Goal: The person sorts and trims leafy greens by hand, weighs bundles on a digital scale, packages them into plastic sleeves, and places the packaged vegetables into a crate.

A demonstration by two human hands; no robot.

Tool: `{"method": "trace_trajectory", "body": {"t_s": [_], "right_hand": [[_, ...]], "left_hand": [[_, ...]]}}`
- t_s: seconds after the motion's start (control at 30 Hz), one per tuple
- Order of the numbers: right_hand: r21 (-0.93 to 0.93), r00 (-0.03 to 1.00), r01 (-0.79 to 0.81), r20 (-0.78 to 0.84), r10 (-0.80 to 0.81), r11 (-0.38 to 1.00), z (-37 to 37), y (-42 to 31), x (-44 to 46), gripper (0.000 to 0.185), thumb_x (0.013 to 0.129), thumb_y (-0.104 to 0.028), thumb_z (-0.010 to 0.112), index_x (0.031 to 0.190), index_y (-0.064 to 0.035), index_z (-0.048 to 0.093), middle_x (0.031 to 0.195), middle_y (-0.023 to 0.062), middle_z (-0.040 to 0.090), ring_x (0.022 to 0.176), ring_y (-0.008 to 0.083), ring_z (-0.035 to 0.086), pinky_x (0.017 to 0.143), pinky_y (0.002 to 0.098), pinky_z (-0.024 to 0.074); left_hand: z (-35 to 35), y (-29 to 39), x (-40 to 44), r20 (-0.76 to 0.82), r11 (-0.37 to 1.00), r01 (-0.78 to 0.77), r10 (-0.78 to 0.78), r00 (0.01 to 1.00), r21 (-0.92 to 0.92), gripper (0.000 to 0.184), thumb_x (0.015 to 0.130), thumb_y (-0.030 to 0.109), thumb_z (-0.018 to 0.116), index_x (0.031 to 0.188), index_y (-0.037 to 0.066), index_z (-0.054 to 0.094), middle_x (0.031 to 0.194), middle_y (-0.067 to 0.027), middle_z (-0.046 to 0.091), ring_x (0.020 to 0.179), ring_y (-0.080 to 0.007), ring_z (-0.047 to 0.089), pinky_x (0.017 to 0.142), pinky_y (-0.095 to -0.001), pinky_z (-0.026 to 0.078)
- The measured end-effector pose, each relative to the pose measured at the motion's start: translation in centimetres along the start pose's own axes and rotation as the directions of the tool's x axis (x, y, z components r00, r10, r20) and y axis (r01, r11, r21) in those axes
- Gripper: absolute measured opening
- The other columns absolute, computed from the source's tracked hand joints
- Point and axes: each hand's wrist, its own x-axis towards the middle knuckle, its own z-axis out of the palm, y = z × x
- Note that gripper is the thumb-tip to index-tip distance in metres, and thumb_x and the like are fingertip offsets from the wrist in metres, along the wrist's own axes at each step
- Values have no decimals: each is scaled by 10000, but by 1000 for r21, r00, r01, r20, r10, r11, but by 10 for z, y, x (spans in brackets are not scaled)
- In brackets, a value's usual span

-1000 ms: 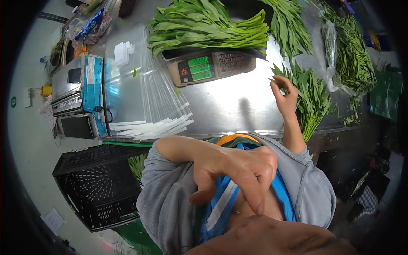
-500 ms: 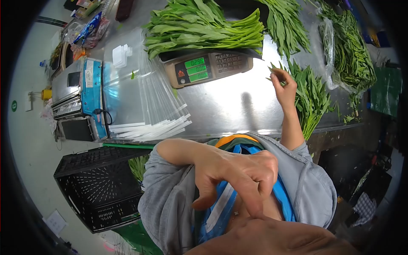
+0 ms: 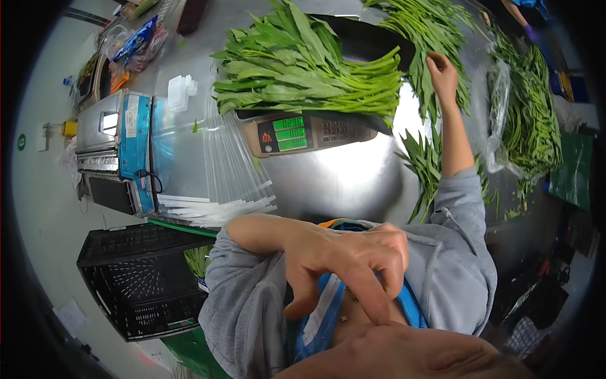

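My left hand is raised before my chest, thumb and index finger apart, the index fingertip touching my face; it holds nothing. My right hand reaches over the upper pile of leafy greens at the right, its fingers curled in; whatever they hold, if anything, is hidden. A large bunch of long-leaved greens lies on the black pan of a digital scale with lit green displays. Below my right forearm spreads a smaller bunch of greens, partly covered by the arm.
Clear plastic bags are fanned out at the left, beside a blue sealing machine. White tags lie above. A black crate stands below the table edge. More greens in plastic lie at far right; another person's arm shows beyond.
My right hand has moved up and away from the smaller bunch to the upper pile, the arm stretching out. My left hand stays near my face. Another person's arm has appeared at upper right.
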Motion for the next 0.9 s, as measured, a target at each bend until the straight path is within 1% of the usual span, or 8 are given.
{"method": "trace_trajectory", "body": {"t_s": [0.2, 0.27, 0.33, 0.53, 0.63, 0.73, 0.8, 0.9], "right_hand": [[-308, 995, 76, 79, -54, 948, 60, 40, 105, 290, 784, -278, 601, 979, -65, 632, 923, 118, 645, 872, 242, 614, 758, 348, 461], [-776, 993, 121, 94, -76, 619, 81, 42, 119, 395, 733, -353, 646, 1008, -74, 598, 1010, 117, 601, 980, 261, 553, 819, 398, 421], [-879, 994, 70, 101, 41, 472, 92, 38, 122, 427, 692, -381, 671, 976, -76, 575, 1060, 109, 544, 1032, 270, 487, 851, 427, 381], [-803, 975, 220, 183, -122, 555, 90, 59, 141, 343, 747, -275, 626, 1000, -54, 559, 992, 147, 575, 978, 278, 523, 808, 421, 405], [-402, 976, 72, -161, -148, 913, 72, 63, 145, 321, 790, -214, 600, 1032, -8, 553, 875, 206, 624, 811, 301, 614, 732, 377, 456], [-156, 997, -40, 57, 50, 987, 29, 28, 136, 339, 800, -191, 609, 1082, -13, 552, 895, 197, 626, 835, 252, 622, 707, 329, 469], [-219, 967, 238, -39, -252, 946, -11, -36, 114, 305, 787, -107, 629, 1088, -80, 587, 945, 139, 630, 822, 219, 620, 699, 310, 475], [-346, 677, 698, 33, -735, 627, -56, -145, 79, 283, 716, -31, 624, 985, -122, 637, 906, 57, 635, 931, 204, 590, 851, 350, 416]], "left_hand": [[-55, -18, -5, -77, 981, -65, 80, 994, 183, 736, 701, 743, 413, 996, 92, 586, 964, -66, 503, 852, -222, 413, 783, -361, 285], [-65, -23, -20, -295, 996, -33, 56, 954, 83, 710, 730, 727, 406, 1022, 95, 544, 988, -92, 522, 861, -219, 419, 805, -363, 292], [-72, -27, -42, -439, 990, 22, 41, 897, 138, 694, 746, 714, 411, 1056, 101, 507, 972, -103, 531, 863, -210, 427, 807, -360, 295], [-83, -32, -96, -687, 976, 88, 75, 723, 199, 673, 761, 694, 407, 1067, 103, 501, 934, -105, 525, 867, -209, 442, 827, -370, 302], [-80, -30, -101, -758, 976, 113, 67, 648, 183, 659, 761, 681, 419, 1065, 103, 502, 932, -107, 521, 887, -211, 449, 854, -381, 304], [-77, -28, -100, -774, 984, 104, 46, 632, 144, 652, 756, 672, 439, 1073, 105, 503, 938, -104, 520, 892, -206, 455, 853, -376, 312], [-76, -27, -101, -758, 986, 96, 42, 651, 137, 648, 755, 665, 450, 1079, 107, 503, 942, -102, 520, 893, -203, 458, 846, -370, 319], [-68, -30, -105, -759, 986, 151, -43, 650, 73, 632, 754, 655, 464, 1105, 131, 499, 913, -75, 493, 876, -193, 446, 861, -373, 315]]}}
